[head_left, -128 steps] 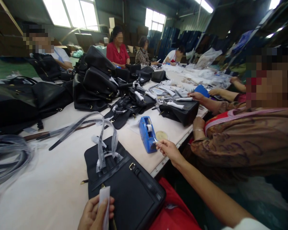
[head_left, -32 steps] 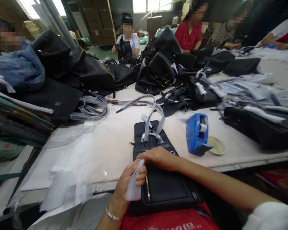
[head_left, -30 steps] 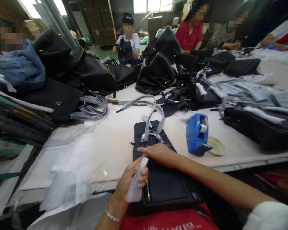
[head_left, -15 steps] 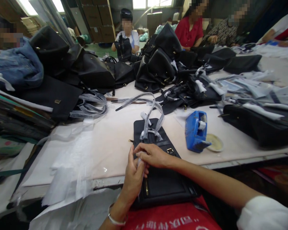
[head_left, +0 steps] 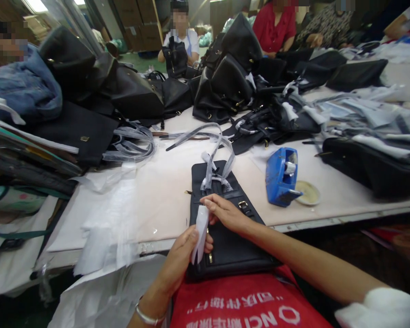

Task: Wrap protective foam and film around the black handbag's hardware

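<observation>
A black leather backpack (head_left: 232,248) lies flat at the table's front edge, partly over my red apron. Its straps (head_left: 227,152) are wrapped in clear film and white paper and reach out beyond its top. My left hand (head_left: 187,246) grips the lower part of a folded strip of white wrapping paper (head_left: 201,225), held upright over the bag. With fingers closed, my right hand (head_left: 223,212) pinches the strip's upper end. Whether a strap runs inside the paper is hidden. A gold buckle (head_left: 242,205) shows beside my right wrist.
A blue tape dispenser (head_left: 280,177) stands to the right, by a small round dish (head_left: 308,193). White paper sheets (head_left: 112,214) lie to the left. Black bags (head_left: 225,82) are piled across the back. Several people sit around the table.
My hands have moved apart along the white paper strip, so more of it shows. My left hand has shifted lower left. The view has tilted down slightly.
</observation>
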### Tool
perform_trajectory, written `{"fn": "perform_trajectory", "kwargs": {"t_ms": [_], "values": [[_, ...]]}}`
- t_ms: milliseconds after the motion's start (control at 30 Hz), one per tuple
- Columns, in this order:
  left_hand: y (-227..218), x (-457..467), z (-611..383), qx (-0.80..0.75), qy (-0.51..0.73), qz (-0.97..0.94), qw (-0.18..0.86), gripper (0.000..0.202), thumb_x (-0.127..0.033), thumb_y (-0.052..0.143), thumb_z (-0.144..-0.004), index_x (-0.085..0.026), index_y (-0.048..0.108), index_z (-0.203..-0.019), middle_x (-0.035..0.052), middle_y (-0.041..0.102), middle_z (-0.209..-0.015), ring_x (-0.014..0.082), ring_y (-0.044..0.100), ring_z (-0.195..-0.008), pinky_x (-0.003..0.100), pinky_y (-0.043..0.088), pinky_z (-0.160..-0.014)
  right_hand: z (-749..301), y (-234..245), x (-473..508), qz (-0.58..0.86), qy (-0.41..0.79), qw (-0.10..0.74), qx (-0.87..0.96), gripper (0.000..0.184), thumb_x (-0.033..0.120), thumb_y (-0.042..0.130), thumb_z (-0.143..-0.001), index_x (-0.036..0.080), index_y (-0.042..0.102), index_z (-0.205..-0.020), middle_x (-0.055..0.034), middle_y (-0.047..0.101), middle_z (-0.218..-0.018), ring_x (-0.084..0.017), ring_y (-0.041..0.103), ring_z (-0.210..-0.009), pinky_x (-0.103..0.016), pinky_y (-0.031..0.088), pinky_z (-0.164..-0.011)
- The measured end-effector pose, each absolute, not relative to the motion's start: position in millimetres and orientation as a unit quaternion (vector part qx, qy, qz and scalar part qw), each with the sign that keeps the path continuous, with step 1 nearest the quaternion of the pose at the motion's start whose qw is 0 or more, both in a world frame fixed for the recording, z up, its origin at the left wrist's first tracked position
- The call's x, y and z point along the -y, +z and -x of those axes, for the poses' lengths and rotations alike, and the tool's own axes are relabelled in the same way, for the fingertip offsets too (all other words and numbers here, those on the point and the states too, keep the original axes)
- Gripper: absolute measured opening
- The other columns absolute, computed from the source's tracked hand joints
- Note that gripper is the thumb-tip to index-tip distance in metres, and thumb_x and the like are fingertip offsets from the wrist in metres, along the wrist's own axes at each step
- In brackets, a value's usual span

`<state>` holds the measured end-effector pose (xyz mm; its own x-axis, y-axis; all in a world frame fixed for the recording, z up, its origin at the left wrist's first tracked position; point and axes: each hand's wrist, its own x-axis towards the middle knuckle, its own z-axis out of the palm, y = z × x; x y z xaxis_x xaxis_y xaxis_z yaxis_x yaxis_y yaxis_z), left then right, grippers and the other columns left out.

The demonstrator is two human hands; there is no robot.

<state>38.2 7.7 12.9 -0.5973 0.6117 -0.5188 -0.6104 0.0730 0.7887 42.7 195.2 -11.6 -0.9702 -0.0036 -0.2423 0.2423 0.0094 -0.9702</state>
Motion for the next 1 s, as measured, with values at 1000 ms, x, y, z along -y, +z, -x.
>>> {"fn": "perform_trajectory", "kwargs": {"t_ms": [1000], "values": [[-1.6, -21.2, -49.4, -0.511, 0.765, 0.083, 0.383, 0.033, -0.030, 0.065, -0.083, -0.014, 0.061, -0.111, 0.0068, 0.069, -0.091, 0.0138, 0.064, -0.072, 0.022, 0.049, -0.064, -99.0, -7.6, -157.2, 0.050, -0.470, 0.055, -0.879, 0.063, 0.017, 0.052, -0.080, 0.013, 0.028, -0.139, -0.0148, 0.048, -0.128, -0.022, 0.050, -0.115, -0.036, 0.042, -0.098]]}}
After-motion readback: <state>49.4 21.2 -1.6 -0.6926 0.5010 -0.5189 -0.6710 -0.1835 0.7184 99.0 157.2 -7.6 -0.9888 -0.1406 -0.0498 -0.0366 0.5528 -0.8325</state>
